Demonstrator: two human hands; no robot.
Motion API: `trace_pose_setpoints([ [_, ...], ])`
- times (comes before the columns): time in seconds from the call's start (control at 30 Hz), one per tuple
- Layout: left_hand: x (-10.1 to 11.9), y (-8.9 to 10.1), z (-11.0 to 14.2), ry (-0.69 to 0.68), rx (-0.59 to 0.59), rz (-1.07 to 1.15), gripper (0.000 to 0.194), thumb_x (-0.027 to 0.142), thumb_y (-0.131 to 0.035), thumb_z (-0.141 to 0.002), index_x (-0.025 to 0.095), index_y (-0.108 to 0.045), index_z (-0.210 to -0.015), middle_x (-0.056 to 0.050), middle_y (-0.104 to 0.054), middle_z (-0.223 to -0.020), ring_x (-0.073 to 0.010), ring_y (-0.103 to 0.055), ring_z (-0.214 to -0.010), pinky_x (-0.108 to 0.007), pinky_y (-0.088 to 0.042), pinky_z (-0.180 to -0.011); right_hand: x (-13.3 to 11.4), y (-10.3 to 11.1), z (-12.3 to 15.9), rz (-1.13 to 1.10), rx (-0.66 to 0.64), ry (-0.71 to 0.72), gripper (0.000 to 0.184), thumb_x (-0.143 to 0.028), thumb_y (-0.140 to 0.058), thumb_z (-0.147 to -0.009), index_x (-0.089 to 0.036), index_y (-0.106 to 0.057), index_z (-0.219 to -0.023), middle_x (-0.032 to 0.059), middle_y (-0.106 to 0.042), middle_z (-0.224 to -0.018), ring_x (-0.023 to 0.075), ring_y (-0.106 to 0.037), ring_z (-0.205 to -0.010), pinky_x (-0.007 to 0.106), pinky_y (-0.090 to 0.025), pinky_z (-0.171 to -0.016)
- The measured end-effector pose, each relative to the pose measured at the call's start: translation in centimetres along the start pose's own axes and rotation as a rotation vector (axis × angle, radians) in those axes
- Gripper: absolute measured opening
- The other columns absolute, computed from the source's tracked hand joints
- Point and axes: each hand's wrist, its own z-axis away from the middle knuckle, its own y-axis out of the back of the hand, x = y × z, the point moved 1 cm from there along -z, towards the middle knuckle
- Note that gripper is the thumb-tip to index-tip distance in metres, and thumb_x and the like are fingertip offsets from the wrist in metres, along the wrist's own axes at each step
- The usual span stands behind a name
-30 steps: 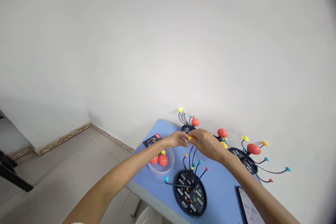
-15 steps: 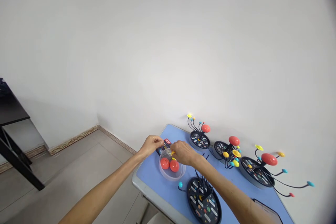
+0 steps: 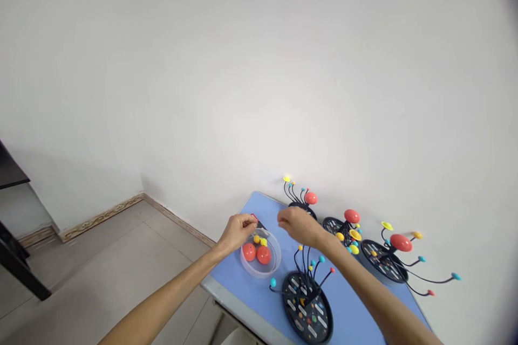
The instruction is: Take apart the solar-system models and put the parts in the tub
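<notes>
My left hand (image 3: 238,230) is closed in a pinch above the left rim of a clear plastic bowl (image 3: 276,263); whatever sits in its fingertips is too small to make out. In the bowl lie two red balls (image 3: 264,255) and smaller yellow balls (image 3: 257,239). To the bowl's right, my right hand (image 3: 298,225) hovers over the table with curled fingers, their tips turned from view. Below it stands the nearest planet model (image 3: 307,310), a black round base with thin curved arms tipped by small blue, yellow and red balls.
Three similar models line the wall side: one partly behind my right hand (image 3: 311,198), another in the middle (image 3: 351,216), a third at the right (image 3: 384,261). A dark packet (image 3: 259,222) lies behind the bowl. The blue table (image 3: 246,294) stands against a white wall.
My right hand has lifted away from the bowl towards the right, uncovering the yellow balls and the near model's tips. My left hand stays pinched and has come slightly nearer the bowl.
</notes>
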Motion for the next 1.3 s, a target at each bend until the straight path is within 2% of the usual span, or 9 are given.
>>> trace_pose_setpoints([
  [0.1, 1.2, -2.1, 0.6, -0.044, -0.041, -0.058, 0.014, 0.024, -0.060, -0.074, 0.018, -0.072, -0.072, -0.001, -0.070, -0.072, -0.0162, -0.062, -0.069, -0.027, -0.046, -0.067, 2.5, 1.3, 2.2, -0.078, 0.057, -0.100, 0.021, -0.016, -0.048, -0.088, -0.019, -0.067, -0.078, 0.0034, -0.069, -0.079, 0.0146, -0.060, -0.074, 0.024, -0.035, -0.063],
  [0.2, 2.5, -4.6, 1.0, -0.167, -0.139, -0.295, 0.013, 0.021, -0.063, -0.077, 0.019, -0.075, -0.076, -0.002, -0.071, -0.078, -0.0176, -0.062, -0.077, -0.029, -0.046, -0.076, 3.8, 0.9, 3.7, -0.083, 0.032, -0.171, 0.021, -0.020, -0.053, -0.086, -0.019, -0.063, -0.068, 0.0002, -0.062, -0.066, 0.0130, -0.054, -0.064, 0.024, -0.029, -0.057],
  [0.3, 3.1, -7.1, 1.0, -0.225, -0.252, -0.494, 0.014, 0.026, -0.067, -0.080, 0.022, -0.078, -0.088, -0.004, -0.072, -0.088, -0.0208, -0.061, -0.090, -0.031, -0.045, -0.083, 3.9, -0.4, 4.5, -0.054, -0.022, -0.205, 0.029, -0.026, -0.055, -0.088, -0.019, -0.061, -0.060, 0.0009, -0.060, -0.061, 0.0129, -0.053, -0.061, 0.025, -0.025, -0.053],
  [0.47, 2.9, -9.5, 0.3, -0.205, -0.335, -0.526, 0.015, 0.030, -0.070, -0.080, 0.024, -0.080, -0.091, -0.005, -0.071, -0.089, -0.0228, -0.062, -0.092, -0.030, -0.045, -0.078, 3.1, -1.9, 4.6, -0.008, -0.058, -0.201, 0.039, -0.036, -0.051, -0.094, -0.018, -0.068, -0.064, 0.0047, -0.066, -0.065, 0.0147, -0.058, -0.063, 0.025, -0.024, -0.053],
  [0.63, 2.5, -10.0, -0.1, -0.212, -0.350, -0.478, 0.020, 0.036, -0.065, -0.087, 0.023, -0.081, -0.089, -0.005, -0.073, -0.084, -0.0200, -0.063, -0.080, -0.029, -0.046, -0.074, 2.6, -1.6, 4.5, 0.059, -0.095, -0.177, 0.035, -0.033, -0.050, -0.094, -0.017, -0.074, -0.075, 0.0087, -0.072, -0.074, 0.0177, -0.065, -0.071, 0.025, -0.026, -0.054],
  [0.77, 2.3, -10.0, -0.3, -0.225, -0.357, -0.450, 0.021, 0.035, -0.064, -0.087, 0.024, -0.081, -0.092, -0.005, -0.074, -0.084, -0.0198, -0.064, -0.081, -0.029, -0.046, -0.077, 2.4, -1.5, 4.5, 0.109, -0.108, -0.144, 0.029, -0.026, -0.051, -0.092, -0.016, -0.076, -0.080, 0.0102, -0.074, -0.079, 0.0189, -0.067, -0.075, 0.025, -0.029, -0.055],
  [0.87, 2.3, -10.0, -0.3, -0.238, -0.367, -0.433, 0.019, 0.033, -0.064, -0.086, 0.025, -0.081, -0.093, -0.005, -0.074, -0.081, -0.0195, -0.063, -0.079, -0.029, -0.046, -0.077, 2.4, -1.6, 4.4, 0.120, -0.108, -0.135, 0.030, -0.027, -0.050, -0.092, -0.016, -0.077, -0.083, 0.0115, -0.075, -0.083, 0.0199, -0.068, -0.079, 0.025, -0.031, -0.057],
  [1.0, 2.3, -9.8, -0.3, -0.236, -0.366, -0.422, 0.020, 0.033, -0.064, -0.086, 0.025, -0.081, -0.092, -0.005, -0.075, -0.080, -0.0194, -0.063, -0.079, -0.028, -0.045, -0.075, 2.4, -1.7, 4.3, 0.119, -0.118, -0.142, 0.032, -0.029, -0.049, -0.094, -0.015, -0.076, -0.084, 0.0127, -0.075, -0.084, 0.0210, -0.069, -0.081, 0.024, -0.036, -0.062],
  [1.3, 2.1, -9.9, -0.5, -0.226, -0.381, -0.369, 0.024, 0.036, -0.063, -0.086, 0.021, -0.081, -0.085, -0.007, -0.077, -0.082, -0.0202, -0.064, -0.080, -0.028, -0.047, -0.077, 2.1, -1.8, 4.3, 0.122, -0.127, -0.086, 0.023, -0.012, -0.051, -0.086, -0.014, -0.074, -0.081, 0.0132, -0.075, -0.085, 0.0224, -0.070, -0.084, 0.025, -0.035, -0.062],
])
